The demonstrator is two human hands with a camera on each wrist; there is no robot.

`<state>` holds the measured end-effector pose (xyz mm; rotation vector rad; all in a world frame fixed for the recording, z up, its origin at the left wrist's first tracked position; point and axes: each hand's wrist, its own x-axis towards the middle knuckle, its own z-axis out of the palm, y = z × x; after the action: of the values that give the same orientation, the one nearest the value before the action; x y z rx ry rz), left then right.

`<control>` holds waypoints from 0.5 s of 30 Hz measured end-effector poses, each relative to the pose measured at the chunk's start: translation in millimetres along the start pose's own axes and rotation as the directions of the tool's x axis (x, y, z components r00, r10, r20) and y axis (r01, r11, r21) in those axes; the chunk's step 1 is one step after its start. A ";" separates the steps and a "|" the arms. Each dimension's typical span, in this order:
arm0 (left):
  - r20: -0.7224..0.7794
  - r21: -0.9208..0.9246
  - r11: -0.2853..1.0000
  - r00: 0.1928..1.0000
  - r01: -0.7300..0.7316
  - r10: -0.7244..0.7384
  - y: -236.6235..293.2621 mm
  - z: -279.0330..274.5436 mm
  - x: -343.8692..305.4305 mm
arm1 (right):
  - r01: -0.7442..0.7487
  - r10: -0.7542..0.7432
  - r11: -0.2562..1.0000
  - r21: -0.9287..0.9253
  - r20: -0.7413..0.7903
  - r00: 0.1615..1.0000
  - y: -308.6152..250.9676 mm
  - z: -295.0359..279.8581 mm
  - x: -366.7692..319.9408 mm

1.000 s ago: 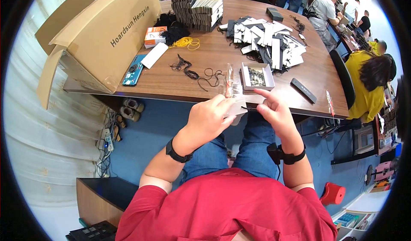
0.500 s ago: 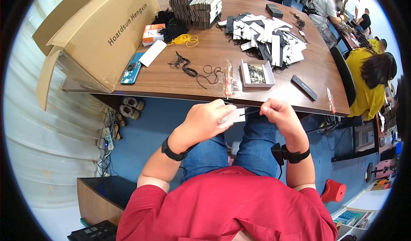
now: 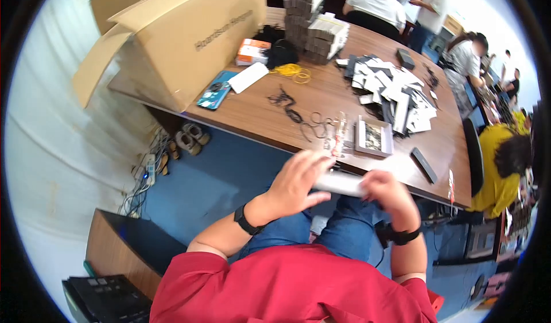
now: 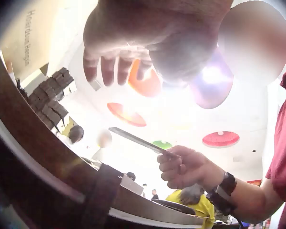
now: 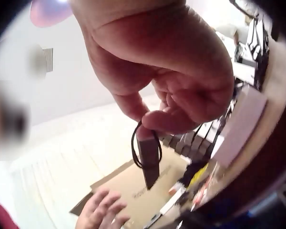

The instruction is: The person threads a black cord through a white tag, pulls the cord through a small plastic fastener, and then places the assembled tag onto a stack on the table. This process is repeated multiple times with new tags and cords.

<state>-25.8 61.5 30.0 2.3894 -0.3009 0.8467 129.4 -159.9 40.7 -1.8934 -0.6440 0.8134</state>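
Note:
A hang tag with a loop of black string is held over the lap, close to the table's front edge. My right hand pinches the end of this tag between thumb and fingers, as the right wrist view shows. The other end of the tag points toward my left hand, blurred in the head view. In the left wrist view, that left hand has its fingers spread, holding nothing. On the table beyond the hands lie a small open box of little pieces and a clear packet with red on it.
A heap of black and white tags lies further back on the table. Bundled stacks, yellow cord, black cord and a large cardboard box are toward the left. A dark bar lies at right.
My left hand gripped the tag while the right hand handled its string; now the left hand has let go and the right hand holds the tag. The head view has turned.

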 end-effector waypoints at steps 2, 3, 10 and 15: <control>-0.265 0.040 0.994 0.960 0.106 -0.092 -8.9 -14.5 0.1 | 0.105 -0.058 0.981 0.163 -0.266 0.962 0.0 -43.1 22.0; -0.332 0.017 0.987 0.932 0.157 -0.142 -18.7 -14.8 -2.9 | 0.144 -0.071 0.951 0.274 -0.262 0.963 11.1 -81.0 38.4; -0.269 0.075 0.939 0.914 0.336 -0.305 -82.5 -24.2 -4.8 | 0.322 -0.566 0.824 -0.465 -0.690 0.452 47.2 -87.3 72.0; -0.275 0.390 0.766 0.858 0.511 -0.433 -151.2 -49.6 21.2 | 0.324 -0.655 0.755 -0.569 -0.652 0.381 69.3 -7.5 42.3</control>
<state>24.0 212.4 6.9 2.6001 0.6260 0.9331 168.6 -162.4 -30.6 -1.9296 -0.6987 -0.6880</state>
